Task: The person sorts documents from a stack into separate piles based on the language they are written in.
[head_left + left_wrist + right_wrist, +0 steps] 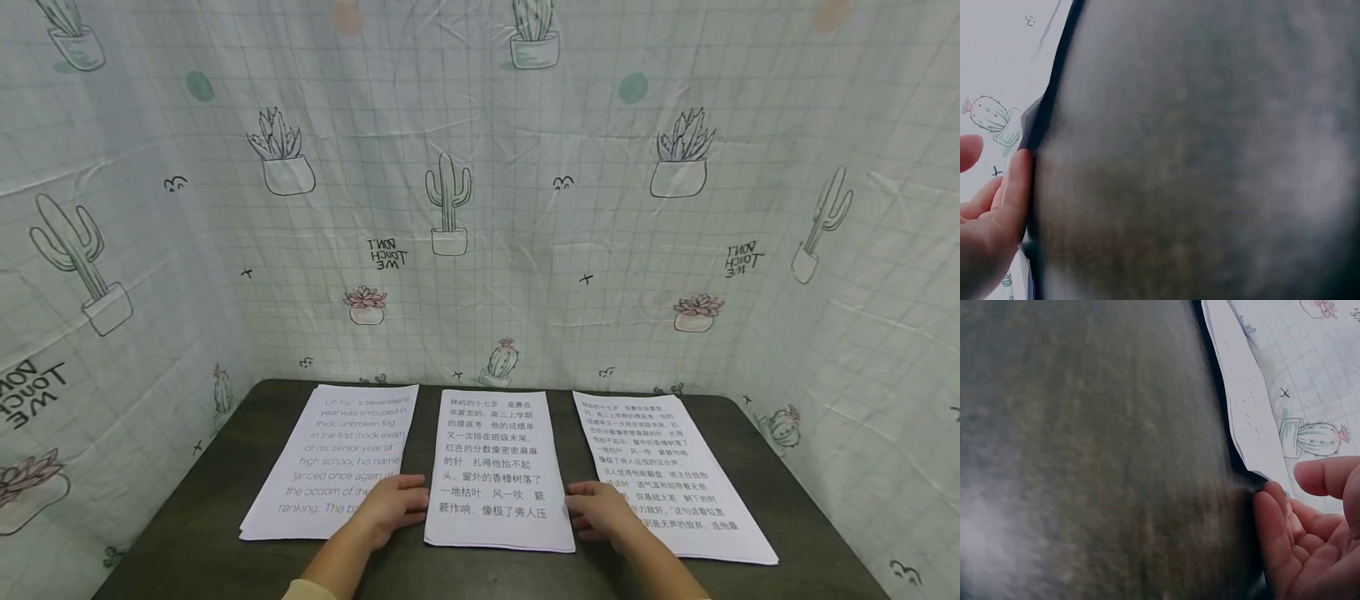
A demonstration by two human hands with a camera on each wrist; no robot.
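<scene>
A stack of white paper sheets (491,467) printed with Chinese text lies in the middle of the dark table. My left hand (392,507) is at its lower left edge, palm turned inward, the fingertips right beside the paper. On the opposite side my right hand (602,510) has its fingertips at the stack's right edge. The left wrist view shows the left hand's fingers (1015,194) extended low along the tabletop, thumb apart. In the right wrist view, the right hand's fingers (1272,531) are loosely bent at the paper's edge, with the thumb raised away from them.
To the left lies a stack of sheets with English text (330,458), partly under the left forearm. Another stack with Chinese text (675,467) lies to the right, overlapped by the right hand. A cactus-print curtain (480,208) encloses the dark table (187,533) at the back and sides.
</scene>
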